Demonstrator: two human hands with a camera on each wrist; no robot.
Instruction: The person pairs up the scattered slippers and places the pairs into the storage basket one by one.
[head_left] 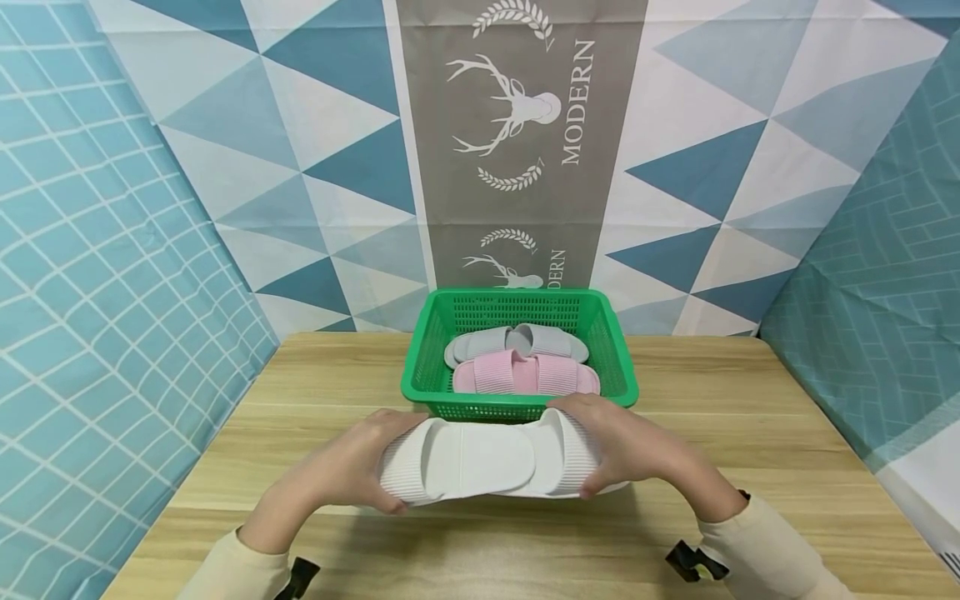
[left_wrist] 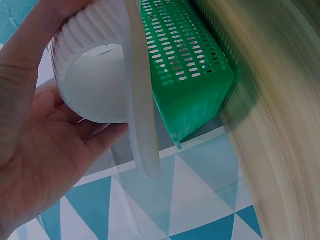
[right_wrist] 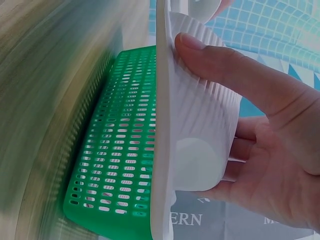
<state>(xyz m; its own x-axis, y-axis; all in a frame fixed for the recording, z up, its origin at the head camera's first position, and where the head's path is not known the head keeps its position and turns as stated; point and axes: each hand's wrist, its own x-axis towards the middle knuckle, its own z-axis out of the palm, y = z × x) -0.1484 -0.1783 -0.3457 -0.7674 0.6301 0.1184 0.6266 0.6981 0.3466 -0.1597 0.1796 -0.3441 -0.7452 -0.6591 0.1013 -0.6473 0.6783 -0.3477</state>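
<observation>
**White slippers held at both ends before the basket**

White ribbed foam slippers (head_left: 480,462), a pair pressed together, hang just above the pale wooden worktop (head_left: 787,433), directly in front of the green perforated plastic basket (head_left: 420,375). How the two slippers are stacked is hard to make out from the head view; the wrist views show a flat sole edge-on and a ribbed strap bulging from it. The worktop is a motion blur in both wrist views. The slippers' far edge hides part of the basket's near wall.

The left hand (head_left: 352,462) grips the left end, its thumb curled over the ribbed strap near the person, its fingers (left_wrist: 95,132) wrapped under and behind. The right hand (head_left: 630,446) grips the right end likewise, thumb lying across the ribs, fingers (right_wrist: 245,150) curled round the strap's far side. Both hands are closed round the slippers, which span between them.

Inside the basket lie pink ribbed slippers (head_left: 525,375) nearer the person and grey slippers (head_left: 513,342) behind, partly hidden.
</observation>
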